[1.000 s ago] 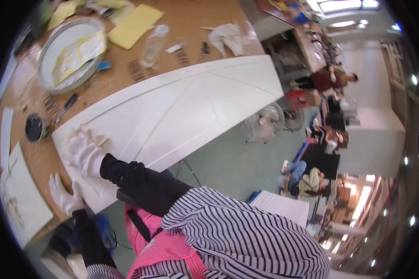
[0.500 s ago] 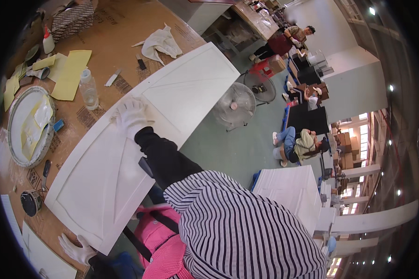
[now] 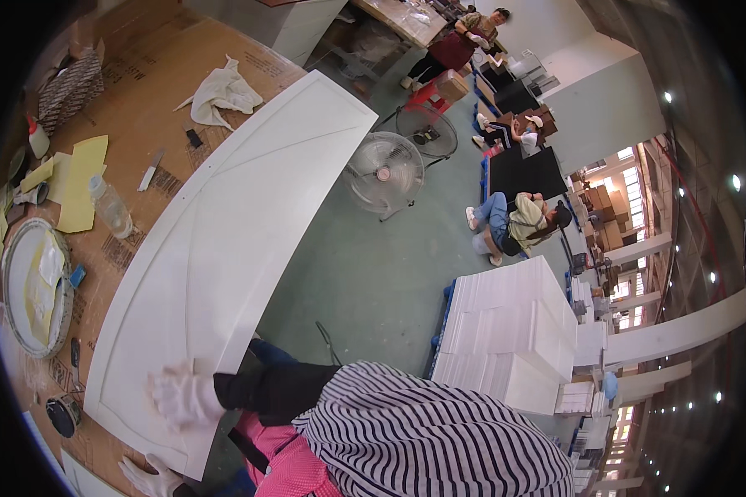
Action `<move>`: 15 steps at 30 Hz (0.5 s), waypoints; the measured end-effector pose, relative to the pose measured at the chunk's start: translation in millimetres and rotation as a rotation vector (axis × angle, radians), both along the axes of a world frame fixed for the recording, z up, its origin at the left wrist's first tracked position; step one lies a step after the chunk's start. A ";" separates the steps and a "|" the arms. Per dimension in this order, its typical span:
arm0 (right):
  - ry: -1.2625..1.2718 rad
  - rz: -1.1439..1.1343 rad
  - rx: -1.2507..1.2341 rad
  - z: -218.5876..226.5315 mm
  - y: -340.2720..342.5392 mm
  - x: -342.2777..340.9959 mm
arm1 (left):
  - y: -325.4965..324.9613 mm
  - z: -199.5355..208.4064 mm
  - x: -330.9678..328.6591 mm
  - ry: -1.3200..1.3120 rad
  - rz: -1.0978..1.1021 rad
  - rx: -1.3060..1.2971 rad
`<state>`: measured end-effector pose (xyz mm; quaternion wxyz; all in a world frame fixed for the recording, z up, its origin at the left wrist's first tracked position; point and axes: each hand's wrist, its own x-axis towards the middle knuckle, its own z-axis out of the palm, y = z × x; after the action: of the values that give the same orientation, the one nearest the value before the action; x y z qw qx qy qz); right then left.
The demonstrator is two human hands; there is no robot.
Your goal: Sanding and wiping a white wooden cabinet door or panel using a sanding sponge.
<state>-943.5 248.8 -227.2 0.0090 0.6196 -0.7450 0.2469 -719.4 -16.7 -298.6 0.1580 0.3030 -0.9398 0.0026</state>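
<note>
A long white panel point(image 3: 215, 224) with raised trim and diagonal strips lies across the cardboard-covered table. My right hand point(image 3: 184, 399), in a white glove, is on the panel near its lower end; its fingers are smeared by motion, and whether anything is under them does not show. My left hand point(image 3: 152, 478), gloved too, is at the panel's bottom corner with fingers spread and nothing in it. Left of the panel are a round tub point(image 3: 37, 290) with yellow paper on it, a small blue block point(image 3: 77, 276) and a black round object point(image 3: 63, 416).
On the table point(image 3: 215, 41) are a white cloth point(image 3: 224, 95), a clear bottle point(image 3: 110, 207), a knife point(image 3: 151, 171) and yellow sheets point(image 3: 83, 182). Beyond the panel stand a floor fan point(image 3: 383, 172) and stacked white boards point(image 3: 506, 323). Several people work farther off.
My right hand has slid along the panel from its middle toward the lower end, nearer my left hand. The view has shifted; the left hand stays by the panel's corner.
</note>
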 end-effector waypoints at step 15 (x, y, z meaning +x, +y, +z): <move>0.188 -0.928 0.101 -27.7 113.5 -161.9 | 37.5 42.2 2.3 0.020 0.126 0.146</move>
<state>-1105.3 362.3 -254.9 0.1556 0.2408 -0.9501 0.1233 -717.1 20.8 -256.3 0.1445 0.3721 -0.9150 -0.0593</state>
